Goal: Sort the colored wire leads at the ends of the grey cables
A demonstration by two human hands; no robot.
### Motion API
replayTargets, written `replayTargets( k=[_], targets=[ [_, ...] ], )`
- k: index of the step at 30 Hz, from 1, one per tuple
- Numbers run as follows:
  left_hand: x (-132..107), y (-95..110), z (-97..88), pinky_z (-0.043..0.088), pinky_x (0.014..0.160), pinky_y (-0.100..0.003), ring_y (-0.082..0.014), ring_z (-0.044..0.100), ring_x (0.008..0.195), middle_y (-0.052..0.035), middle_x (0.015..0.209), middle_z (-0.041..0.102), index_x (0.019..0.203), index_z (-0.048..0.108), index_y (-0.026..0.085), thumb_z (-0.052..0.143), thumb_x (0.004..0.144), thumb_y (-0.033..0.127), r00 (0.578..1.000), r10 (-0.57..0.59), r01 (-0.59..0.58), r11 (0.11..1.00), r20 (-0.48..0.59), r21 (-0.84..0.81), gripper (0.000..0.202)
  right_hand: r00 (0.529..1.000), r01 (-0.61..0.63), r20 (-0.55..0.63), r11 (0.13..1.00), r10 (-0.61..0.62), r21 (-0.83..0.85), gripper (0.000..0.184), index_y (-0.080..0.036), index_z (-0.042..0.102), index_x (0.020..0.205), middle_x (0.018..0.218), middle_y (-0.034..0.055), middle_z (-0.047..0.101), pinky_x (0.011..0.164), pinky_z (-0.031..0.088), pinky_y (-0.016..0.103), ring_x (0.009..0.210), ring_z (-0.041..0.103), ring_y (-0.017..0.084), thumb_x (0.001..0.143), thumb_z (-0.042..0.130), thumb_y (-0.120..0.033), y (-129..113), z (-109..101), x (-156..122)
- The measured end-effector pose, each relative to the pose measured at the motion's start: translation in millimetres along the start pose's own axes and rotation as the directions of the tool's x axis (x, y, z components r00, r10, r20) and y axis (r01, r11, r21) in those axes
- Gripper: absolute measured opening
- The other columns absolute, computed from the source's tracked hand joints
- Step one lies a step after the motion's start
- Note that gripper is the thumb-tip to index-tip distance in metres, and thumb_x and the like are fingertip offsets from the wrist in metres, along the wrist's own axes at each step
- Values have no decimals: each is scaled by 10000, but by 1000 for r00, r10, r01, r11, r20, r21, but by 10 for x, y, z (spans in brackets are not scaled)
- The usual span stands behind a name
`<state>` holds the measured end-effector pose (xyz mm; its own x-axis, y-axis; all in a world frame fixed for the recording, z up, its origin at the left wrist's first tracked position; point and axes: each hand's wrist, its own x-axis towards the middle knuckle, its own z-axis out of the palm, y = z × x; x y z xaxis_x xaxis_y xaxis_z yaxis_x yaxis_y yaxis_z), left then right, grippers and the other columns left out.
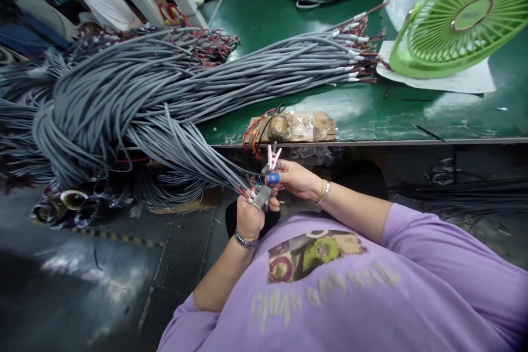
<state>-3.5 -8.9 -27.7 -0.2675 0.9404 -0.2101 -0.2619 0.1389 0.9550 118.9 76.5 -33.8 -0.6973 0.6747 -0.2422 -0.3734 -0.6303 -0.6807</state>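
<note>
**Head view: both hands closed around a grey connector at the end of one cable**

Head camera looks down on a purple shirt and two forearms meeting below the edge of the green counter [371,115]. The left hand [249,221], a watch on its wrist, is closed around a small grey connector [261,197], held in the air near the chest. The right hand [293,179] pinches in just above it. One of its fingertips wears a blue finger cover [273,177], and a pink clip-like piece [273,157] stands up from its fingers. Whether that piece is a tool or a clip cannot be told.

Thin coloured wire ends [246,182] run into the hands from the grey cable bundle [124,99]. The bundle lies across the counter and hangs over its left edge toward the floor.

As a judgement, the step in hand is fitting the fine wires of one cable to the connector. The next move calls for the left hand to hold the connector steady. The right fingertips need to guide one wire at a time, keeping it apart from its neighbours.

A taped block [297,126] with red leads sits at the counter edge, and a green fan [462,22] stands well to the right.
</note>
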Motion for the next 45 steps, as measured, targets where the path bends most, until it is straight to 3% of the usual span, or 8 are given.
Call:
replayTargets(
  k=[4, 9, 13, 17, 23, 32, 37, 45],
  targets=[
    [5, -16, -6, 488, 408, -216, -117, 572, 379, -18, 494, 645, 640, 636, 138, 757, 658, 425, 999, -20, 21, 1000, -39, 16, 312, 984, 133, -117, 991, -136, -32, 391, -147, 574, 788, 643, -30, 634, 522, 466, 202, 524, 563, 75, 524, 851, -229, 49, 0, -1],
    [-13, -7, -9, 488, 413, -206, -110, 580, 398, -15, 512, 650, 689, 667, 124, 745, 681, 404, 998, -22, 22, 1000, -55, -5, 291, 896, 297, -335, 954, -292, -36, 344, -165, 597, 802, 723, -45, 624, 527, 463, 164, 599, 549, 58, 560, 830, -239, 1, -166, 10],
    [-32, 96, 12, 482, 400, -209, -111, 572, 395, -18, 509, 644, 688, 676, 122, 730, 705, 399, 1000, -15, 15, 999, 22, -43, 282, 967, 94, -240, 995, -85, 25, 269, -161, 601, 825, 724, -2, 631, 516, 466, 180, 594, 543, 77, 726, 741, -368, -69, -213, 15],
    [-1, 253, 40, 453, 380, -199, -108, 555, 379, -23, 489, 629, 671, 677, 119, 720, 717, 386, 988, -23, 33, 998, 155, -61, 274, 997, -63, -34, 997, 64, 32, 415, -136, 638, 862, 767, 51, 647, 514, 452, 193, 594, 537, 90, 857, 556, -543, -155, -119, 41],
    [109, 398, 90, 404, 341, -190, -111, 527, 336, -30, 437, 606, 647, 681, 115, 742, 672, 405, 954, -91, 116, 991, 285, -71, 298, 981, 193, 3, 977, -194, -86, 498, -122, 671, 827, 702, 22, 619, 482, 389, 175, 538, 478, 66, 780, 615, -614, -161, -54, 133],
    [197, 303, 148, 401, 346, -199, -108, 511, 326, -30, 422, 593, 624, 659, 108, 757, 634, 412, 948, -172, 184, 983, 266, -20, 319, 993, 91, -93, 967, -71, 238, 453, -124, 656, 752, 625, 7, 597, 495, 407, 196, 527, 503, 75, 780, 644, -576, -156, 26, 221],
    [193, 296, 161, 390, 348, -198, -103, 503, 326, -28, 421, 589, 604, 649, 107, 750, 629, 408, 953, -205, 202, 979, 224, 37, 319, 984, 145, -142, 952, -109, 271, 440, -119, 643, 696, 599, -2, 591, 521, 429, 200, 534, 515, 77, 745, 691, -553, -176, 97, 219],
    [132, 317, 135, 388, 354, -199, -101, 500, 329, -15, 427, 587, 637, 651, 119, 734, 648, 390, 959, -176, 175, 984, 222, 22, 283, 1000, 13, -26, 967, -7, 254, 540, -144, 672, 834, 723, 43, 642, 522, 428, 210, 593, 550, 109, 835, 500, -656, -171, -18, 178]
  ],
)
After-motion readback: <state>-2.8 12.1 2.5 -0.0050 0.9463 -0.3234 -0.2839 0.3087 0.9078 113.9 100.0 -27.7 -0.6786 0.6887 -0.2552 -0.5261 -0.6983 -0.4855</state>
